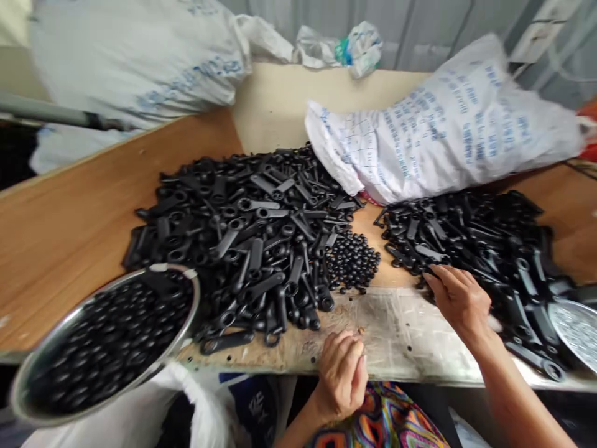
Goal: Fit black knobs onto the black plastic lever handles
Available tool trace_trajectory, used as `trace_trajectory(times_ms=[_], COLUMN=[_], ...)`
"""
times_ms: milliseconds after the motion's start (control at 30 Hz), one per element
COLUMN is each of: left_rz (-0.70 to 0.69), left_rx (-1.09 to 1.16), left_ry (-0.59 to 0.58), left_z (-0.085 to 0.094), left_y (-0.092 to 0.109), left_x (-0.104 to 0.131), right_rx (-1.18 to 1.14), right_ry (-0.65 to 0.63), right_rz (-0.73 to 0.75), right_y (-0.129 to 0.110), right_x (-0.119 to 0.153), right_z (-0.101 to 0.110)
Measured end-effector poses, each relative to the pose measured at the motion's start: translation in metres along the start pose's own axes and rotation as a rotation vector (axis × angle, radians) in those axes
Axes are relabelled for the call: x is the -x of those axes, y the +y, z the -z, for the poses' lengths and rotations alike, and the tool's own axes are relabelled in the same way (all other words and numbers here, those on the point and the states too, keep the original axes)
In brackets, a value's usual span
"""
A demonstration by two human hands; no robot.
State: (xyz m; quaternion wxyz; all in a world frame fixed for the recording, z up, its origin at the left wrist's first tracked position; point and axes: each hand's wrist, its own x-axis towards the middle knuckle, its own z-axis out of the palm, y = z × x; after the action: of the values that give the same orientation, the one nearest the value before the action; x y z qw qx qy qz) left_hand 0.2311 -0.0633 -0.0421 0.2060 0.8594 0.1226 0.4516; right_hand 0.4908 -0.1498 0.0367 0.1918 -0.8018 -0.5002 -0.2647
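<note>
My left hand (342,373) is at the front edge of the worktable, its fingers curled in. Whatever is inside it, if anything, is hidden. To the right, my right hand (461,302) reaches to the near-left edge of a pile of black lever-like parts with ring ends (494,249). Its fingers are bent together at the parts, and what they grip cannot be made out. A larger heap of similar black levers (261,230) covers the left and middle of the table. Beside that heap lies a cluster of small black balls (354,261).
A metal-rimmed basin (191,305) full of black balls stands at front left. At the right edge, a round container (576,330) holds small clear or silvery pieces. A printed white sack (433,137) lies behind the right pile; another sack (135,56) is at back left. A wooden board (79,218) borders the left.
</note>
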Motion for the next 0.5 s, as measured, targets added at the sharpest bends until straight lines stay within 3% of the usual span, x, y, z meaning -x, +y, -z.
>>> trace_trajectory(times_ms=[67,133,267,367,500], left_rz=[-0.009,-0.016,-0.002,0.014,0.099], left_rx=[0.063,0.100,0.118,0.125,0.117], left_ry=[-0.022,-0.034,-0.018,-0.001,0.003], left_z=[0.002,0.002,0.005,0.014,0.029], left_y=[0.000,0.001,0.002,0.001,-0.002], left_x=[-0.002,-0.003,0.003,0.010,0.017], right_rx=[-0.206,-0.356,-0.378,-0.289,-0.209], right_ry=[-0.085,-0.274,-0.641,-0.749,-0.840], right_rz=[0.103,0.246,0.454,0.476,0.468], right_y=[-0.027,-0.061,-0.123,-0.148,-0.160], right_x=[-0.005,-0.009,-0.013,-0.016,-0.019], right_z=[-0.003,-0.008,-0.020,-0.029,-0.033])
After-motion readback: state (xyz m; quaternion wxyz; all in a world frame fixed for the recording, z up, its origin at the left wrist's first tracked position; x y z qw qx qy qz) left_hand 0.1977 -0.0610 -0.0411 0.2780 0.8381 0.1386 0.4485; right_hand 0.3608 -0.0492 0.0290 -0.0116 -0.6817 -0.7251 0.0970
